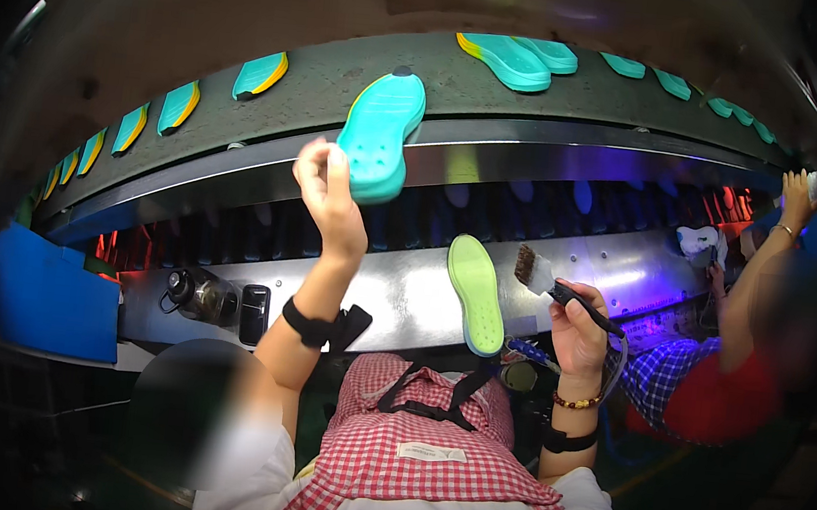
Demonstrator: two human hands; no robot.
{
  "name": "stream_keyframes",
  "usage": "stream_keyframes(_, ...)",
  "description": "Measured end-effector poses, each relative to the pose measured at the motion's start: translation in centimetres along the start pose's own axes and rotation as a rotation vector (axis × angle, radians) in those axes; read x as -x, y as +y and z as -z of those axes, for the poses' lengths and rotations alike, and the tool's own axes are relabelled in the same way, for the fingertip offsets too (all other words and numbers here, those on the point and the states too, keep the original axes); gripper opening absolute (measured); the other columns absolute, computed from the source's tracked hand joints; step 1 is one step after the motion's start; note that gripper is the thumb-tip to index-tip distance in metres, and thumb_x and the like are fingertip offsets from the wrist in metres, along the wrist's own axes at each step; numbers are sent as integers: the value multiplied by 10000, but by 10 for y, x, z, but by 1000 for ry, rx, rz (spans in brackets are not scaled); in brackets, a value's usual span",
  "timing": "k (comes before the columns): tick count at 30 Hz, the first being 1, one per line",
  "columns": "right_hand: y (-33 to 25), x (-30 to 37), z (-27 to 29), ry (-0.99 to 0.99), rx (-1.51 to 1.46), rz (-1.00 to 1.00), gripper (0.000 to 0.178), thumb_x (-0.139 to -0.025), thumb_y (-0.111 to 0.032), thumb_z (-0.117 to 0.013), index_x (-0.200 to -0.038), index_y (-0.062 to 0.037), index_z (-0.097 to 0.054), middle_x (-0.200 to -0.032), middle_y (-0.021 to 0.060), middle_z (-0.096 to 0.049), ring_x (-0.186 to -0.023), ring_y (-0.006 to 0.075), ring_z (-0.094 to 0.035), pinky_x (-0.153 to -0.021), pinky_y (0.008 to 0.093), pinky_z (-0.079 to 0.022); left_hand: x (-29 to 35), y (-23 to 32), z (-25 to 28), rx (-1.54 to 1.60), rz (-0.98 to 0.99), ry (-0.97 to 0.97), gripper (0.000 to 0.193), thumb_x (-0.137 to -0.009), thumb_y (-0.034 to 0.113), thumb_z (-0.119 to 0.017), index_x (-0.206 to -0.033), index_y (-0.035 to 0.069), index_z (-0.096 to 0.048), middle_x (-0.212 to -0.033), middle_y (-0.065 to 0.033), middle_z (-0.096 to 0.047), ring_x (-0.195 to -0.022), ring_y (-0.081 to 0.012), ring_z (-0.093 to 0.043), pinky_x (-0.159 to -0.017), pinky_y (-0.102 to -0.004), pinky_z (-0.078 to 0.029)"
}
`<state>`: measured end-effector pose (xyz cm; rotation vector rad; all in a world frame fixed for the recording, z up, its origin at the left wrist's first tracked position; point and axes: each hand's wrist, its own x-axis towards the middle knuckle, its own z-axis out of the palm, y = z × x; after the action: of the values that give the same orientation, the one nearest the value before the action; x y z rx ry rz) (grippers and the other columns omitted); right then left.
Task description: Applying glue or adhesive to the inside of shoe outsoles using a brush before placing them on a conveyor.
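My left hand is raised to the conveyor's front rail, its thumb and fingers pinching the edge of a teal shoe sole. That sole has a yellow side edge and a dark tip at its far end. Part of it overlaps the belt in the picture; whether it touches the belt I cannot tell. In my right hand is a flat brush with brown bristles and a black handle, the bristles pointing left. Between my hands, a yellow-green sole lies on the metal ledge, close to the brush.
More teal soles are spread along the dark conveyor belt. A dark bottle and a phone-like black object sit on the metal ledge at left. At right, a co-worker's arm reaches toward the belt.
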<state>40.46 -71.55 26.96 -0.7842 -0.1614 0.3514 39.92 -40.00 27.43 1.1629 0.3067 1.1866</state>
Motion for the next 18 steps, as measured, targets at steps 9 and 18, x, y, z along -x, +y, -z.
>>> stream_keyframes(9, 12, -14, -41, -248, 54, -36, 243, -724, 39, -580, -966, 24, -595, -1013, 187, -605, -996, 257, -567, -935, 366, -401, 56, 43, 75, 683, 977, -647, 796, -771, 498, -556, -1313, -15, -276, -1201, -194, -472, -1076, -332, -505, -929, -438, -415)
stream_keyframes(18, 63, -21, -66, -240, 221, -362, 191, -756, 29, -584, -944, 58, -601, -945, 151, -631, -855, 181, -603, -809, 283, -468, 114, 38, 64, 965, 1298, -535, 917, -732, 771, -185, -1354, 100, -256, -1321, -158, -373, -1190, -335, -396, -976, -501, -323)
